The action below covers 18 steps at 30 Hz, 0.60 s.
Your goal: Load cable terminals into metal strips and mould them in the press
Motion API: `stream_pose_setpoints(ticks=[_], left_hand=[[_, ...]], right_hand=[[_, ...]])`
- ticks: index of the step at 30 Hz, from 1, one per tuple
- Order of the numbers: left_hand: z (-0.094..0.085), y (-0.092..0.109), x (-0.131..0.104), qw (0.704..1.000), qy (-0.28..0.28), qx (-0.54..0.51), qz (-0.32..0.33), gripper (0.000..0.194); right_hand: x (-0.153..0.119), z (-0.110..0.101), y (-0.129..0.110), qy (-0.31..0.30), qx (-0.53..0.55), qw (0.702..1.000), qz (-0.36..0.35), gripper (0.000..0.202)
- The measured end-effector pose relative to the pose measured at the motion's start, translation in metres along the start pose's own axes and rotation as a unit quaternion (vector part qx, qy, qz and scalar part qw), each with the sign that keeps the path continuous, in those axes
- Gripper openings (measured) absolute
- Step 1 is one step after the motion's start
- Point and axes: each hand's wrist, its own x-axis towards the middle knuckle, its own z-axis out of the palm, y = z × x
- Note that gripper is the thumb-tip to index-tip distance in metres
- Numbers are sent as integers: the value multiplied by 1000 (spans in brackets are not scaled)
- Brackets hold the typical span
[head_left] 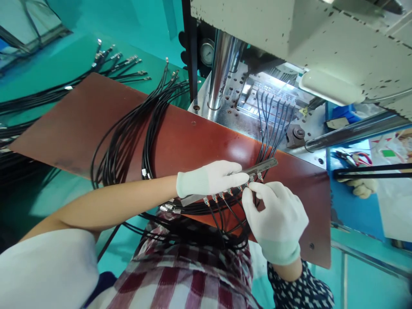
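Observation:
My left hand (pixel 214 177), in a white glove, lies with its fingers stretched out across a narrow metal bar (pixel 265 165). The bar rests tilted on the brown board, and several black cables with metal end connectors (pixel 206 201) sit in a row along its near edge. My right hand (pixel 277 219), also gloved, is closed in a pinch on a cable connector (pixel 247 183) at the bar, just under the left fingertips. The pinched end is mostly hidden by the fingers. From the bar, the cables loop down over my lap.
A press with steel columns (pixel 220 68) stands ahead; black cables (pixel 268 116) run from its lit metal die (pixel 251 96) over the brown board (pixel 206 146). Cable bundles (pixel 119 150) lie at left, more (pixel 64 92) beyond. Red-handled pliers (pixel 362 159) lie on the right.

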Motion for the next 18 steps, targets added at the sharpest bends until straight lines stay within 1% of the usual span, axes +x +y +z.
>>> stream_pose_setpoints(ticks=[4, 6, 8, 12, 16, 18], left_hand=[[0, 2, 0, 1000, 9, 17, 2, 45], [0, 2, 0, 1000, 11, 19, -2, 45], [0, 1, 1, 1000, 7, 3, 5, 46], [1, -5, 1, 997, -3, -61, 54, 47], [1, -6, 1, 997, -3, -71, 43, 46], [2, -6, 0, 997, 2, -63, 52, 45]], right_hand=[[3, 10, 0, 50, 23, 998, 16, 21], [2, 9, 1, 42, 29, 998, 24, 17], [-1, 4, 2, 24, 33, 999, 13, 9], [-3, -5, -1, 4, -3, 999, -38, 14], [0, -3, -6, -3, -6, 999, -43, 11], [1, 2, -8, 3, 8, 999, -38, 10]])
